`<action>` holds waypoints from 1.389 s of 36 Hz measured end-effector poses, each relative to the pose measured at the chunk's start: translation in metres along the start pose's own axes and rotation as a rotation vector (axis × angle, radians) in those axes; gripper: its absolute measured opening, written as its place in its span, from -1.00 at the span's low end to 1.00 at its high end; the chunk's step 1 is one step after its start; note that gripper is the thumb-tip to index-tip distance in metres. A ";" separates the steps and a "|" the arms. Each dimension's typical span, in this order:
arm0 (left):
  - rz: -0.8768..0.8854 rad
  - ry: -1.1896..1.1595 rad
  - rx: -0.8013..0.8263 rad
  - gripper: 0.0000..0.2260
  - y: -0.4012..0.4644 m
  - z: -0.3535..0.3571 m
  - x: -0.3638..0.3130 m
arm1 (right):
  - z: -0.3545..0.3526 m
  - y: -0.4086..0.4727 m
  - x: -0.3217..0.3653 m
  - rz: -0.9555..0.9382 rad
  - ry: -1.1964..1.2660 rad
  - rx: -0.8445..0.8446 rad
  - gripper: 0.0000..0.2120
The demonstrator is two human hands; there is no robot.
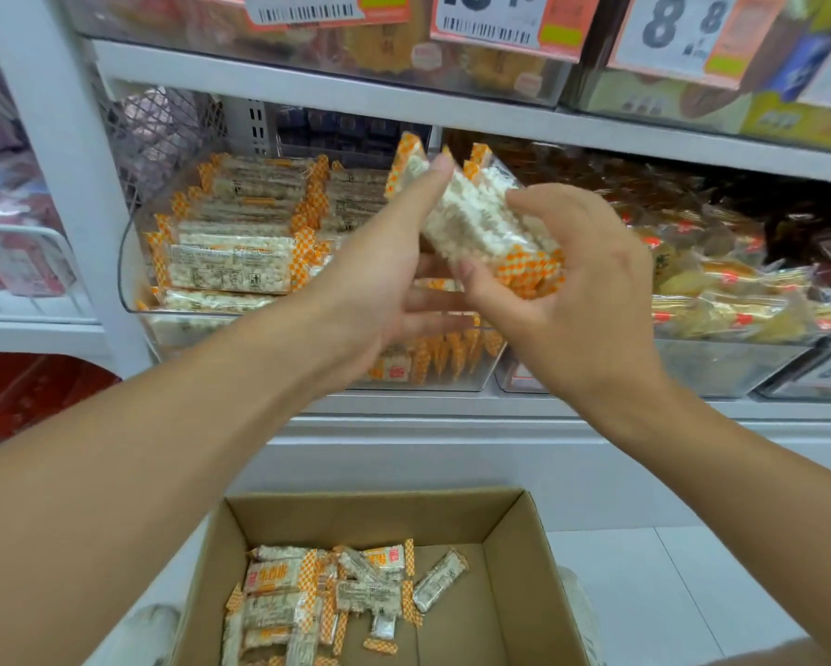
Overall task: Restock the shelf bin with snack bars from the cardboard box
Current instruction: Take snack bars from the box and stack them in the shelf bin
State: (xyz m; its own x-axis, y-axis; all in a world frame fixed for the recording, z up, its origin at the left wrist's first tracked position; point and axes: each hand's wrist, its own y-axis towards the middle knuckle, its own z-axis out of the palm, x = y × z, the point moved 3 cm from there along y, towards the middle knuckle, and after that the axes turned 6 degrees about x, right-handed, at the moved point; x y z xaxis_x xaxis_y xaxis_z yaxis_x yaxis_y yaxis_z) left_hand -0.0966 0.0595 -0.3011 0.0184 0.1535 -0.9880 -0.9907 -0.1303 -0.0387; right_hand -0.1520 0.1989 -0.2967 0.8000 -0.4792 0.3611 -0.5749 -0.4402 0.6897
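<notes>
A bundle of snack bars, puffed white with orange-checked wrapper ends, sits at the centre of the frame, held up in front of the clear shelf bin. The right hand curls round the lower end of the bundle, thumb on top and fingers wrapped under the orange ends. The left hand has its fingers straight, the thumb laid along the bundle's left side and the other fingers spread beneath it.

The bin, at centre left, already holds neat rows of the same bars stacked flat. Just right of it, a second clear bin is heaped with other wrapped snacks. Orange price tags hang along the shelf above. At the bottom centre, the open cardboard box stands on the white floor with loose bars scattered in its left half.
</notes>
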 end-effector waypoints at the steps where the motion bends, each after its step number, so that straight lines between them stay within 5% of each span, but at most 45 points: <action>1: 0.073 0.178 -0.079 -0.54 0.000 -0.008 -0.004 | -0.002 0.002 -0.003 0.035 0.003 -0.012 -0.50; 4: 0.392 0.960 -0.301 -0.65 0.002 -0.038 -0.010 | -0.006 0.006 -0.011 0.119 0.000 -0.007 -0.52; 6: 0.481 1.373 -0.247 -0.53 0.006 -0.050 -0.006 | -0.006 0.010 -0.012 0.155 -0.038 0.031 -0.51; 10: 0.196 1.692 -0.074 -0.43 0.024 -0.076 0.018 | 0.005 0.020 -0.008 0.196 -0.296 0.160 -0.45; 16: 0.096 1.714 -0.074 -0.47 0.025 -0.081 0.026 | 0.030 0.027 0.000 0.157 -0.548 0.287 -0.55; 28: 0.041 1.750 -0.107 -0.50 0.023 -0.080 0.024 | 0.037 0.037 -0.002 0.140 -0.558 0.331 -0.58; 35: 0.006 1.772 -0.140 -0.51 0.020 -0.074 0.022 | 0.035 0.035 0.010 0.073 -0.769 0.359 -0.65; 50: 0.037 1.768 -0.137 -0.42 0.017 -0.088 0.029 | 0.049 0.033 -0.004 0.113 -0.521 0.305 -0.61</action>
State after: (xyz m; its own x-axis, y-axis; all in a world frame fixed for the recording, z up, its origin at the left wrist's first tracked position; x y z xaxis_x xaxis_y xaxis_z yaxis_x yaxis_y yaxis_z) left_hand -0.1012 -0.0241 -0.3438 0.1992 -0.9788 0.0482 -0.9784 -0.1959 0.0657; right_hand -0.1829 0.1493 -0.3058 0.5868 -0.8096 0.0144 -0.7359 -0.5258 0.4266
